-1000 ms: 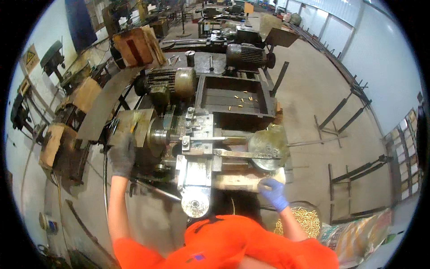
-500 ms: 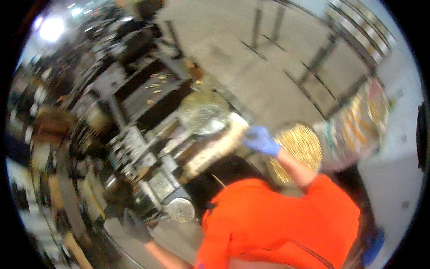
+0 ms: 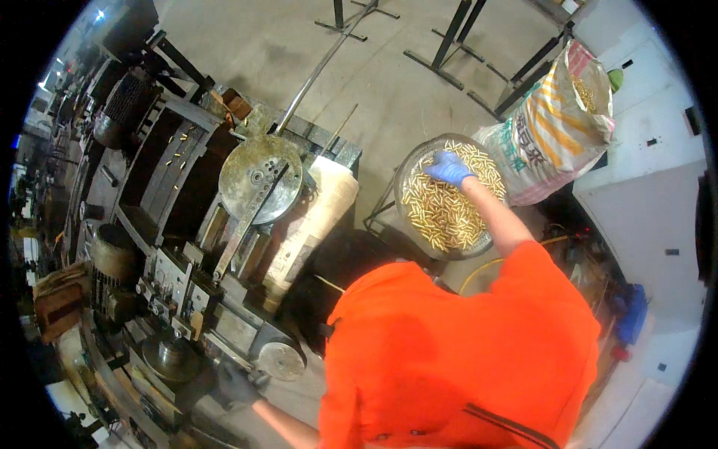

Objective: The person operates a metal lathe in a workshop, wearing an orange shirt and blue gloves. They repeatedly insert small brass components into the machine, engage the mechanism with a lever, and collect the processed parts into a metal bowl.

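My right hand, in a blue glove, reaches into a round tub of small brass-coloured cylinders. Its fingers are bent together among the pieces at the tub's upper left, and the fingertips are partly hidden. Low on the left, my left hand in a dark grey glove is beside the machine's lower end, close to a small round metal disc. Its fingers blend into the dark machine parts, so their grip does not show. Above it on the machine lies a large round metal plate with a flat bar across it.
A large woven sack with brass-coloured pieces at its mouth stands beyond the tub. Cardboard-like sheeting lies along the machine. A dark metal tray holds several loose pieces. Black metal stand legs rise from the floor farther off.
My right hand has moved up and into the tub of brass-coloured cylinders from its left edge. My left hand stays by the machine. The whole view has shifted and become sharper.
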Motion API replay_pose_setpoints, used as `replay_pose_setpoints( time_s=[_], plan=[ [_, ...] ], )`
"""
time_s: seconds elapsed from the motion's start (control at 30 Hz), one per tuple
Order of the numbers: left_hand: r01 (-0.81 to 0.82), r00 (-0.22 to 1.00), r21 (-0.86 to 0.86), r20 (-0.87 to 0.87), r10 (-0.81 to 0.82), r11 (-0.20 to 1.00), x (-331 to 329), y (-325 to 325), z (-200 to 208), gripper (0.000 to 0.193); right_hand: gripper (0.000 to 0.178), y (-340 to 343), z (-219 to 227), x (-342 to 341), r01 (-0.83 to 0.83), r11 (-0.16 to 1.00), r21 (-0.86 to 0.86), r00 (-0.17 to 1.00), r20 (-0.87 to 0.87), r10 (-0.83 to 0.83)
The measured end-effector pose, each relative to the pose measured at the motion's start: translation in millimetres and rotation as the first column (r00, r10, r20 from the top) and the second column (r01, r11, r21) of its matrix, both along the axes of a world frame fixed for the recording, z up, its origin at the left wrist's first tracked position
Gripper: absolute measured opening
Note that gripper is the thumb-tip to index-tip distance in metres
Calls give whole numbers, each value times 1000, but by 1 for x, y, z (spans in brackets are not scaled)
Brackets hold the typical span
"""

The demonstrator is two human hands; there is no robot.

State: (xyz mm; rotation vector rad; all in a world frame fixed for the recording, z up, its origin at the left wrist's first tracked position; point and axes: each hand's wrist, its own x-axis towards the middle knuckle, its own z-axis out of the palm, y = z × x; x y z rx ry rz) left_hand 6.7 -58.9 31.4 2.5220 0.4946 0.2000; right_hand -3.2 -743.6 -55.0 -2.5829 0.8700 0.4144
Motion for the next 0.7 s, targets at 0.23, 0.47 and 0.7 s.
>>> replay_pose_setpoints(
  time_s=[0.23, 0.47, 0.7],
  plan=[
    [19, 998, 13, 60, -19, 1000, -4, 2, -5, 29, 42, 9, -92, 43, -295, 929, -223, 956, -62, 288],
    [-96, 988, 131, 131, 79, 987, -1, -10, 7, 22, 43, 11, -100, 55, -460, 865, -203, 880, -235, 413],
    [-111, 987, 88, 124, 100, 990, -14, -1, 12, 21, 40, -22, -154, 51, -301, 942, -150, 950, 36, 310]
  ],
)
